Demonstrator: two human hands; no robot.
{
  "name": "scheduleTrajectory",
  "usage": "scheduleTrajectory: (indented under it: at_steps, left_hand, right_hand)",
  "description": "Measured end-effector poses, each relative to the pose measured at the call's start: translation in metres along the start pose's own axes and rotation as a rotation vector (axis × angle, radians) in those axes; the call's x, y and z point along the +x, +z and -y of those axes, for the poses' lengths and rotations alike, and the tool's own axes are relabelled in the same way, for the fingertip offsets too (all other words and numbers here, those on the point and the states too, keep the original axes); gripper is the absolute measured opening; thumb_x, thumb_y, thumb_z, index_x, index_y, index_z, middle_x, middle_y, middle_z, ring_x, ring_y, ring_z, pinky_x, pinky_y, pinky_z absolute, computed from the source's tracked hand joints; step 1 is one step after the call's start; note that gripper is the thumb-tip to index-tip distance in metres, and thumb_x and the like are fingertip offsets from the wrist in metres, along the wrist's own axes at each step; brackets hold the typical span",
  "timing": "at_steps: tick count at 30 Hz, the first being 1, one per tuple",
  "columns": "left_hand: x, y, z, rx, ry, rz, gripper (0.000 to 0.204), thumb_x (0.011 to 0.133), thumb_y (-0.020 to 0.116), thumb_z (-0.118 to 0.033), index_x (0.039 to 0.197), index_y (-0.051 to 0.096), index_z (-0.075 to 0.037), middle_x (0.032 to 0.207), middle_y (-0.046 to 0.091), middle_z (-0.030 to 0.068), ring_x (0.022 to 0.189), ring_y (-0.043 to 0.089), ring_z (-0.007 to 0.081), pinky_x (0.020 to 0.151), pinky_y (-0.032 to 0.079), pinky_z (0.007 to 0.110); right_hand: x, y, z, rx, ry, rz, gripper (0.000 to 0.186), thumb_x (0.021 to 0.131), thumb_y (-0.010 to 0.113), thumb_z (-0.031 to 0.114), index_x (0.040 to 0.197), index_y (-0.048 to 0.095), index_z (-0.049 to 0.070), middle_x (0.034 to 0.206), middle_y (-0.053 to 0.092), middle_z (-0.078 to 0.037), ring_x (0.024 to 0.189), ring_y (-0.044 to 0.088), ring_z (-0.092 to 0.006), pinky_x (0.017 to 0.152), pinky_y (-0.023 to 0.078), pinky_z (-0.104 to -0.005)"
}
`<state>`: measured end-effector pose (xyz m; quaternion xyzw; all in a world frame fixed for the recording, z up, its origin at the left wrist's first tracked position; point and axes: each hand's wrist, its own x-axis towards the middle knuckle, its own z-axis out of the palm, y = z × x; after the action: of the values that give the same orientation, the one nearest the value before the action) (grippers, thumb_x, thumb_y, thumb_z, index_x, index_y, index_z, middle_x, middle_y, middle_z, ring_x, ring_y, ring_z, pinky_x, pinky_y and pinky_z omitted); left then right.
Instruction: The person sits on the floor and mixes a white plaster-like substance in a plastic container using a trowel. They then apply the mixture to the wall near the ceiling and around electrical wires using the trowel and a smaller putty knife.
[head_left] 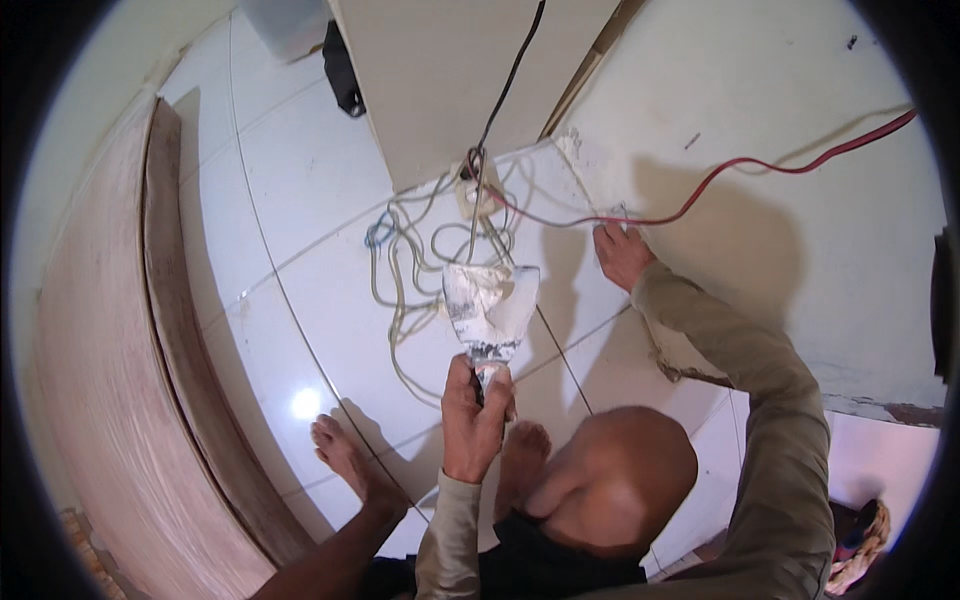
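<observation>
My left hand (475,420) grips the handle of a wide putty knife (515,300), whose blade carries a lump of white paste and points away from me over the tiled floor. My right hand (622,258) is at the lower part of the pale wall (740,250) on the right, beside a red cable (700,195); its fingers are bent around something small that I cannot make out. Beyond the knife, loops of pale cable (395,285) lie on the floor and run to a socket block (465,200) with plugs in it.
A long wooden board (110,330) lines the left side. A panel (455,80) stands at the back, with a black item (345,80) at its left edge and a translucent container (285,25) behind. My bare feet (340,450) are on the tiles. A braided object (865,550) lies lower right.
</observation>
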<state>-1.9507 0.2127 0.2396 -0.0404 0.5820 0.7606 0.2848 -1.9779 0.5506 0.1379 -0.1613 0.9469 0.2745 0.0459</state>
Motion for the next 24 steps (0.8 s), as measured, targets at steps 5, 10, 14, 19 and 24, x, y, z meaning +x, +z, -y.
scheduleTrajectory:
  at_steps: [5,10,14,19,24]
  left_hand:
    - [-0.026,-0.001,0.009,0.008,0.027,-0.041,0.01,0.092,0.055,-0.01,0.093,0.047,-0.005,0.073,0.054,0.0029,0.058,0.051,0.0095,0.052,0.043,0.024]
    - [-0.037,-0.022,0.03,-0.036,0.029,-0.058,0.008,0.092,0.053,-0.008,0.093,0.047,-0.004,0.074,0.054,0.0031,0.057,0.051,0.0094,0.051,0.043,0.024]
    - [-0.049,-0.032,0.039,-0.047,0.066,-0.064,0.008,0.093,0.053,-0.009,0.097,0.048,-0.004,0.075,0.055,0.0036,0.056,0.05,0.0092,0.05,0.043,0.024]
    - [-0.053,-0.037,0.042,-0.104,0.088,-0.111,0.009,0.093,0.052,-0.009,0.099,0.048,-0.003,0.075,0.056,0.0044,0.056,0.05,0.0097,0.05,0.043,0.024]
    - [-0.056,-0.034,0.042,-0.149,0.043,-0.09,0.008,0.093,0.052,-0.008,0.098,0.047,-0.003,0.075,0.055,0.005,0.056,0.05,0.01,0.05,0.043,0.024]
  right_hand:
    - [0.0,0.022,0.006,-0.154,0.083,-0.122,0.03,0.085,0.053,0.016,0.106,0.065,-0.001,0.116,0.056,-0.011,0.112,0.047,-0.0283,0.077,0.047,-0.0395]
    - [0.033,0.026,-0.002,-0.32,0.115,-0.035,0.031,0.085,0.054,0.018,0.108,0.067,0.001,0.117,0.056,-0.013,0.115,0.046,-0.0291,0.08,0.046,-0.0435]
    - [0.033,0.063,0.006,-0.306,0.127,0.19,0.032,0.085,0.055,0.018,0.109,0.067,0.001,0.121,0.053,-0.011,0.118,0.043,-0.0296,0.081,0.042,-0.043]
    - [0.023,0.102,0.007,-0.197,0.118,0.296,0.027,0.081,0.058,0.015,0.103,0.07,0.004,0.123,0.049,-0.013,0.11,0.047,-0.0316,0.081,0.044,-0.0424]
    - [-0.013,0.128,0.018,-0.303,0.058,0.352,0.023,0.084,0.058,0.017,0.1,0.074,0.013,0.125,0.048,-0.009,0.12,0.038,-0.0312,0.086,0.035,-0.0415]
